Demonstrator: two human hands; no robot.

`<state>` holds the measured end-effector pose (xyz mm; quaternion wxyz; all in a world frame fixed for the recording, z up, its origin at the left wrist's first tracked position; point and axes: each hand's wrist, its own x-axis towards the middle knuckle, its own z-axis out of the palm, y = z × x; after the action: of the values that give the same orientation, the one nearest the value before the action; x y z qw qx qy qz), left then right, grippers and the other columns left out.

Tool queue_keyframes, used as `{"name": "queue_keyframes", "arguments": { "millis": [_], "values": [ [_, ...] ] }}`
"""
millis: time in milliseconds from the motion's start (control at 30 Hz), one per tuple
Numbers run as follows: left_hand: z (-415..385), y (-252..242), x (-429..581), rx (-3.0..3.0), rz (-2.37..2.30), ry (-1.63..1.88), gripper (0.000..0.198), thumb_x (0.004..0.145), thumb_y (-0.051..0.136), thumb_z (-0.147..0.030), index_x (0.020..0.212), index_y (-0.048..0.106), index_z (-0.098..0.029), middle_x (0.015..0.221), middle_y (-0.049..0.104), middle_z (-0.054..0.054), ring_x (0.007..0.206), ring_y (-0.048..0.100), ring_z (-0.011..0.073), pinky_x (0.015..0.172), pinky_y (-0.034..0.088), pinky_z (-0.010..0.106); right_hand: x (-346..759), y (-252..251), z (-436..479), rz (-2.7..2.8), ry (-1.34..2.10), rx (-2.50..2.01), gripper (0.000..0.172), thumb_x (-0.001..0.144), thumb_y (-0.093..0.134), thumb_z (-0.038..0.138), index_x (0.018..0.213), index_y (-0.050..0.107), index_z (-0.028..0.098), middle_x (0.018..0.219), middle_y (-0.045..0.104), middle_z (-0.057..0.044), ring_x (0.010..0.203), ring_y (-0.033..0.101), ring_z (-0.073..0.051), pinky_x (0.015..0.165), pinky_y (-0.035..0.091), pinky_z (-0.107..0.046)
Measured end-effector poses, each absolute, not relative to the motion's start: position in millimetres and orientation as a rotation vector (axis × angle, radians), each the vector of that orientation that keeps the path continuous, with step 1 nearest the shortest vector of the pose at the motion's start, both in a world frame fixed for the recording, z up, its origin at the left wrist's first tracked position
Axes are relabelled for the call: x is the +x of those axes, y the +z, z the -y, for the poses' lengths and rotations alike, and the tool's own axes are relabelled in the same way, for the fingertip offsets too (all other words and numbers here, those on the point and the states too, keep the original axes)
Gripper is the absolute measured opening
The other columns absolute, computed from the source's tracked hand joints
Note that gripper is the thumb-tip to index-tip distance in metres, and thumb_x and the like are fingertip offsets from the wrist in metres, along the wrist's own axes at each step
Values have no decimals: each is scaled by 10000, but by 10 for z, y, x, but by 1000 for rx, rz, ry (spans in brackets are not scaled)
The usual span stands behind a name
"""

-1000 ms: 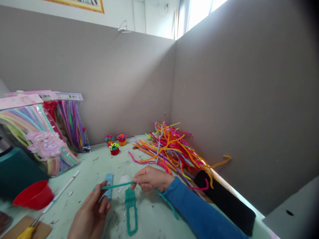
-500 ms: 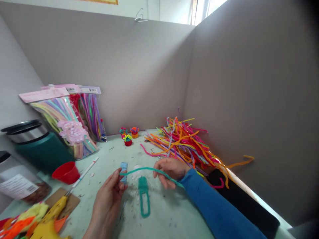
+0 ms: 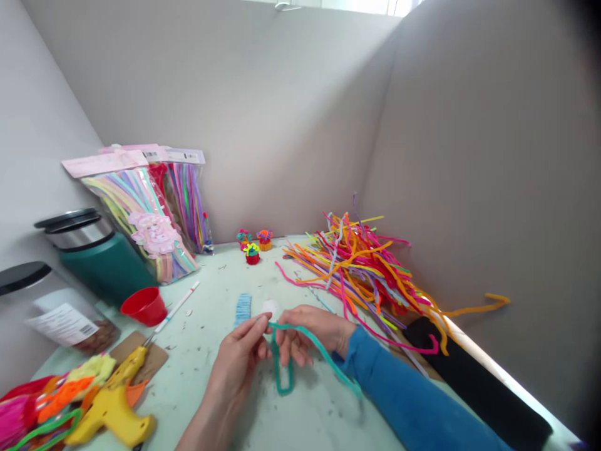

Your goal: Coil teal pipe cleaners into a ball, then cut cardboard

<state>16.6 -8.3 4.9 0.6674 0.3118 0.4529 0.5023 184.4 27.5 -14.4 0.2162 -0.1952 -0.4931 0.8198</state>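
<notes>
My left hand (image 3: 239, 360) and my right hand (image 3: 307, 332) meet over the pale table (image 3: 188, 369), both pinched on a teal pipe cleaner (image 3: 323, 354). Its free end trails right, along my blue sleeve (image 3: 399, 401). Under the hands lies a teal pipe-cleaner loop (image 3: 283, 376), flat on the table and partly hidden by my fingers. A light-blue folded pipe-cleaner strip (image 3: 243, 308) lies just beyond my left hand.
A heap of loose coloured pipe cleaners (image 3: 361, 269) fills the right back corner. Bagged pipe cleaners (image 3: 141, 213) lean at the left, by a green flask (image 3: 94, 257), a red cup (image 3: 144, 305) and a jar (image 3: 51, 313). A yellow glue gun (image 3: 115, 401) lies near left. Three small finished pieces (image 3: 253, 245) sit at the back.
My hands have come together, so the teal pipe cleaner is now bent between them instead of stretched. The view has swung left and down, showing the glue gun and jar.
</notes>
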Motion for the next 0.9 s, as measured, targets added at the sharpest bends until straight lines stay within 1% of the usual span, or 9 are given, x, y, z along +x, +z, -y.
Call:
{"name": "queue_keyframes", "arguments": {
  "millis": [100, 233, 267, 333, 433, 533, 633, 800, 900],
  "values": [
    [75, 11, 168, 783, -1052, 1097, 307, 611, 753, -293, 821, 672, -85, 639, 607, 11, 410, 423, 44, 457, 415, 206, 1840, -156, -288, 1414, 2223, -611, 313, 761, 594, 412, 760, 582, 99, 553, 637, -26, 352, 515, -81, 370, 382, -159],
    [14, -37, 110, 846, -1146, 1055, 315, 582, 750, -352, 739, 654, -96, 654, 618, 24, 385, 396, 52, 448, 378, 232, 1931, -110, -303, 1555, 2143, -697, 259, 747, 585, 368, 709, 583, 112, 510, 596, -1, 366, 498, -79, 393, 391, -171],
    [1, -43, 95, 895, -1206, 1044, 316, 595, 730, -383, 716, 646, -104, 639, 616, 27, 389, 400, 63, 447, 363, 235, 1963, -94, -307, 1627, 2051, -783, 251, 758, 560, 363, 703, 581, 119, 508, 585, 5, 370, 490, -78, 402, 394, -178],
    [-6, -47, 83, 1122, -1423, 990, 325, 638, 665, -452, 681, 635, -132, 581, 600, 24, 423, 439, 105, 464, 343, 245, 2014, -74, -320, 1758, 1724, -1043, 254, 796, 490, 357, 716, 585, 135, 505, 556, 21, 382, 470, -73, 422, 390, -183],
    [52, -50, 125, 1663, -1734, 739, 319, 694, 562, -501, 728, 624, -189, 610, 616, 29, 561, 539, 187, 539, 349, 271, 2028, -93, -343, 1818, 1238, -1355, 243, 825, 445, 323, 761, 604, 150, 523, 539, 28, 444, 477, -77, 466, 373, -182],
    [143, -76, 197, 2030, -1844, 418, 286, 744, 475, -472, 807, 573, -210, 756, 642, 56, 668, 580, 225, 540, 321, 276, 1975, -139, -344, 1834, 1012, -1490, 148, 750, 557, 284, 777, 625, 155, 546, 560, 20, 529, 514, -106, 523, 356, -203],
    [183, -113, 235, 2167, -1857, 265, 241, 793, 397, -409, 817, 524, -206, 867, 626, 79, 724, 593, 221, 548, 315, 272, 1908, -157, -311, 1880, 814, -1587, 216, 664, 650, 302, 832, 645, 166, 596, 598, 0, 609, 537, -151, 554, 325, -232],
    [150, -147, 230, 2180, -1855, 222, 197, 819, 347, -344, 771, 487, -213, 830, 604, 60, 744, 587, 221, 571, 314, 282, 1840, -123, -250, 1955, 702, -1616, 224, 669, 644, 364, 803, 671, 187, 664, 639, -22, 647, 547, -167, 551, 298, -241],
    [138, -166, 227, 2162, -1843, 235, 193, 818, 353, -339, 778, 498, -216, 825, 612, 60, 754, 588, 228, 584, 320, 288, 1829, -100, -240, 1950, 716, -1627, 245, 666, 648, 357, 845, 675, 191, 657, 642, -18, 632, 548, -162, 545, 302, -236]
  ]
}}
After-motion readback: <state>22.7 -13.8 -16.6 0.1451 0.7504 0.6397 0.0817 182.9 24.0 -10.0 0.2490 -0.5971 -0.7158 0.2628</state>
